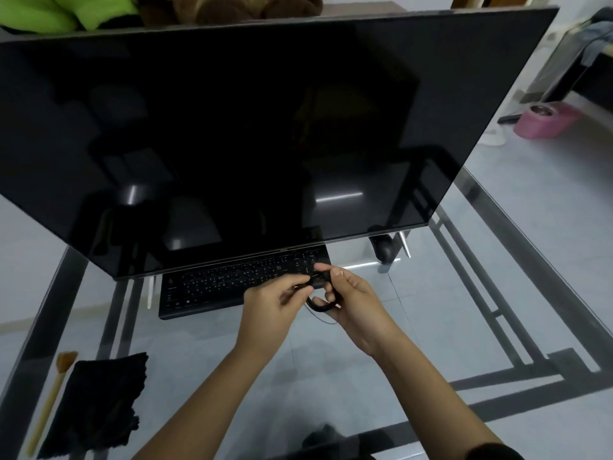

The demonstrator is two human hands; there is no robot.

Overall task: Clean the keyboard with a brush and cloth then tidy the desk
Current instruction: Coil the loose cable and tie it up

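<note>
Keyboard (pixel 212 287) behind left hand (pixel 265 302), right hand (pixel 353 302), cable (pixel 319 308)

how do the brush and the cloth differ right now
The brush is slim and tan, with a fanned bristle head; the cloth is wide, black and crumpled. The brush lies straight along the desk's left edge; the cloth sprawls beside it. Both lie on the glass desk, untouched.

Dim, cool light; faint glare streaks on the dark monitor (pixel 232 134); soft blur and wide-angle bending at edges.
</note>
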